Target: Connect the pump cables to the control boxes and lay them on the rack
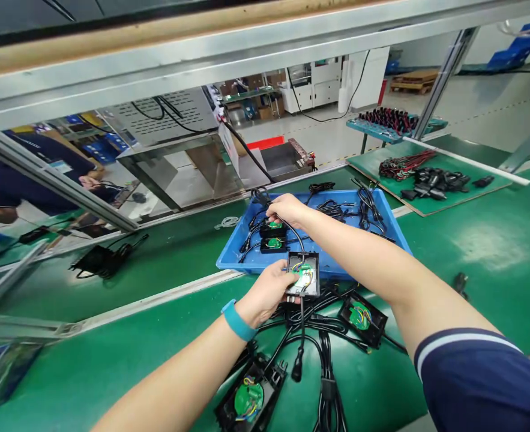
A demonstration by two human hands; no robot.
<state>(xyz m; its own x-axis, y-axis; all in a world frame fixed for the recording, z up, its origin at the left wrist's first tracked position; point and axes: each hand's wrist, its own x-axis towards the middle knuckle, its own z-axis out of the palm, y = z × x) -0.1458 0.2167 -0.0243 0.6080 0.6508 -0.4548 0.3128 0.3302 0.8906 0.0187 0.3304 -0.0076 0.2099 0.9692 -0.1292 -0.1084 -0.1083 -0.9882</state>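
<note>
My left hand (271,287) is closed around an open black plastic housing (310,290), with a green circuit board (304,275) and coloured wires inside. One black cable (297,235) runs up from its far end to my right hand (287,210), whose fingers are pinched on it above the blue tray (229,259). Another cable (302,324) hangs from the near end and finishes in a connector (298,367). Two similar housings with green boards, one of them the lower housing (274,243), lie in the tray's left side. My right fingertips are partly hidden.
Nearer me lie two more open housings, one front left (249,401) and one at right (361,317), among bundled black cables (328,390). A board (427,207) at right carries black plugs (440,182) and red-black wires (404,165). At left, behind the frame, another person (44,165) handles parts.
</note>
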